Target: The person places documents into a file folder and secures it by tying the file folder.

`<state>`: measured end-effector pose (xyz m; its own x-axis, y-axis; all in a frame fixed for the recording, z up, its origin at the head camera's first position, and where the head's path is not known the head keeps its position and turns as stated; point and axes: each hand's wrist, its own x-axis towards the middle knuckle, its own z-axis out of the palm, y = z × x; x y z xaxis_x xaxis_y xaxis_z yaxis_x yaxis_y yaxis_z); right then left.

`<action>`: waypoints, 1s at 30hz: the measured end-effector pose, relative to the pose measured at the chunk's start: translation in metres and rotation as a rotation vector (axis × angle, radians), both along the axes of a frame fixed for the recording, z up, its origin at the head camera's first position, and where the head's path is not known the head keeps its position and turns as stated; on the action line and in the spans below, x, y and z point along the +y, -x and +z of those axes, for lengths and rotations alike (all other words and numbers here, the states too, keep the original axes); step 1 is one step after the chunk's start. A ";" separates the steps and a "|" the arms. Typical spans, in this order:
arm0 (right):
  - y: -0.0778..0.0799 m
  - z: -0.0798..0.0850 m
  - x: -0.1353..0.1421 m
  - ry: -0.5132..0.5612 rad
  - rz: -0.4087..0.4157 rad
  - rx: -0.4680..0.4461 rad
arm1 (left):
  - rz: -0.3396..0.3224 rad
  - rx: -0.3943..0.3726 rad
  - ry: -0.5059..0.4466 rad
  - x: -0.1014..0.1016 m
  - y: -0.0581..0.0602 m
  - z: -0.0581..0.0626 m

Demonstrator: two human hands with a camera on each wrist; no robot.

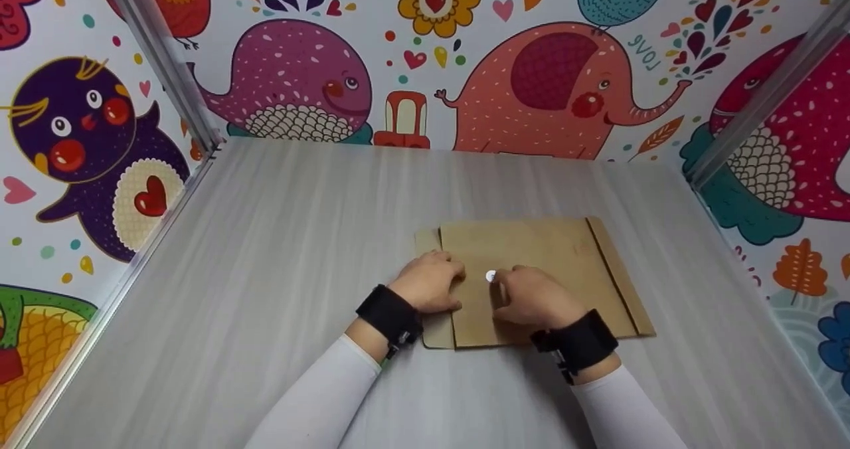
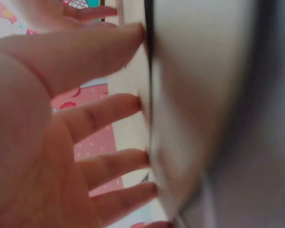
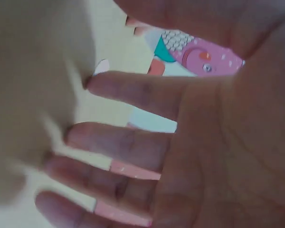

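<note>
A flat brown cardboard folder [image 1: 551, 243] lies on the table, with a crease along its right side and a paler strip [image 1: 438, 336] along its left. My left hand [image 1: 428, 281] rests its fingertips on the folder's left part; in the left wrist view the fingers [image 2: 109, 166] are spread and fairly straight, tips down on the surface. A small round white spot [image 1: 491, 275] shows on the cardboard. My right hand [image 1: 534, 296] is over the middle of the folder, index fingertip right at the white spot. Its fingers [image 3: 128, 142] reach out apart from one another in the right wrist view.
The pale wood-grain table [image 1: 299, 216] spreads around the folder. Printed walls with cartoon animals [image 1: 544, 97] stand behind and at both sides, with metal posts [image 1: 166, 64] at the rear corners. Each wrist wears a black band [image 1: 390, 313].
</note>
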<state>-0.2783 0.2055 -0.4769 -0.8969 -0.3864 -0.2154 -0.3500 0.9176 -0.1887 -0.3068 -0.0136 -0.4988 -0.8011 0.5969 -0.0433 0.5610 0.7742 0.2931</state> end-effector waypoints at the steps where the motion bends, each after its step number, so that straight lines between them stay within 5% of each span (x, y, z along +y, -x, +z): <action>1: -0.001 0.000 -0.004 -0.004 0.002 0.012 | 0.007 0.004 0.010 0.001 -0.001 0.002; 9: -0.011 -0.010 -0.021 -0.064 -0.045 0.029 | 0.073 0.012 0.086 0.012 -0.007 0.000; 19: -0.018 -0.011 -0.026 -0.069 -0.021 -0.069 | 0.114 -0.130 -0.012 0.008 0.002 -0.013; 30: -0.026 -0.002 -0.039 -0.071 0.065 -0.067 | 0.147 -0.152 -0.068 0.000 0.005 -0.007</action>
